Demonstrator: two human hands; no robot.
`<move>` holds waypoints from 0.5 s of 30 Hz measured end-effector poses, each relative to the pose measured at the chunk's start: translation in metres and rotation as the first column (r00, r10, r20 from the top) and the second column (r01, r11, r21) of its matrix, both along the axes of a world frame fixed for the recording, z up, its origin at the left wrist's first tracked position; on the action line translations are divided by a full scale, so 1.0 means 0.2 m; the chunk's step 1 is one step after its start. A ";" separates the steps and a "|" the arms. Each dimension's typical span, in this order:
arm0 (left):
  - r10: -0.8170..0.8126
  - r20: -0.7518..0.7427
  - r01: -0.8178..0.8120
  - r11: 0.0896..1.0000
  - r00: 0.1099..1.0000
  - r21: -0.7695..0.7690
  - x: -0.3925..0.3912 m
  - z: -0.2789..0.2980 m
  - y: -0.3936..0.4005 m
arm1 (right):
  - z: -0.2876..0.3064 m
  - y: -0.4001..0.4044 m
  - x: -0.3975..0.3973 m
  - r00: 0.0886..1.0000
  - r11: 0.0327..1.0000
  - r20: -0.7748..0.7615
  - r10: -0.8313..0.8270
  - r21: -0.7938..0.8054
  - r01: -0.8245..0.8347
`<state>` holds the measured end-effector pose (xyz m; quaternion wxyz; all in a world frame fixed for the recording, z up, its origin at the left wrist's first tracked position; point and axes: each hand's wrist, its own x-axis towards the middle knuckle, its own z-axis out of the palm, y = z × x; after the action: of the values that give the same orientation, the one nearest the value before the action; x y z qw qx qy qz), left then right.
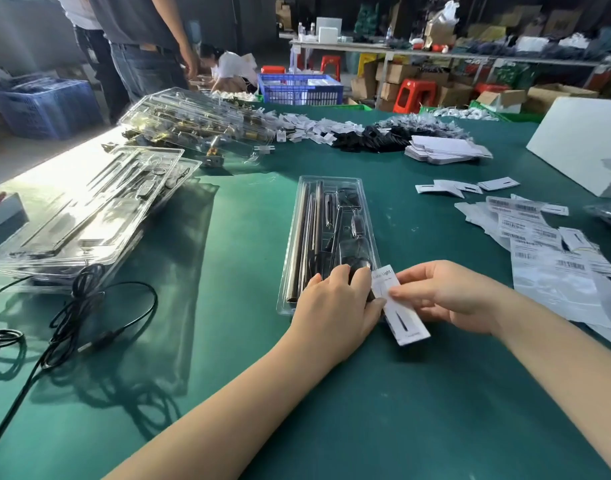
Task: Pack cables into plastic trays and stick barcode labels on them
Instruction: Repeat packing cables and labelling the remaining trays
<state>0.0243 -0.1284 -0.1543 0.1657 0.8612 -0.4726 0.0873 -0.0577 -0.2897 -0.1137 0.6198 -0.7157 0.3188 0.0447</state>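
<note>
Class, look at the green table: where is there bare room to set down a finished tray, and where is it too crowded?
Bare: the strip between the centre tray and the tray stack, and the near table between the forearms. Crowded: barcode sheets on the right, the loose cable near left, card piles at the far side.

Two hands (335,299), one tray (328,216), one card (401,313), two stacks (89,216).

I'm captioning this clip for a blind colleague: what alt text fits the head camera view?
A person's left hand rests on the near end of a clear plastic tray on a green table, while the right hand pinches a small white card beside it. Barcode label sheets lie to the right.
</note>
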 end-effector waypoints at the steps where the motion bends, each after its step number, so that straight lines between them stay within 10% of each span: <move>1: -0.002 0.003 0.002 1.000 1.000 0.011 0.00 0.00 0.00 | 0.00 0.00 0.01 1.000 0.999 0.014 -0.021 0.025 0.021; 15: -0.026 -0.060 0.026 1.000 0.998 0.013 0.01 0.03 0.02 | 0.04 0.07 0.23 0.956 0.883 0.060 -0.286 0.404 0.239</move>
<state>0.0264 -0.1235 -0.1483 0.1749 0.8583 -0.4792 0.0563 -0.0113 -0.2748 -0.1055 0.7687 -0.5284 0.3600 -0.0191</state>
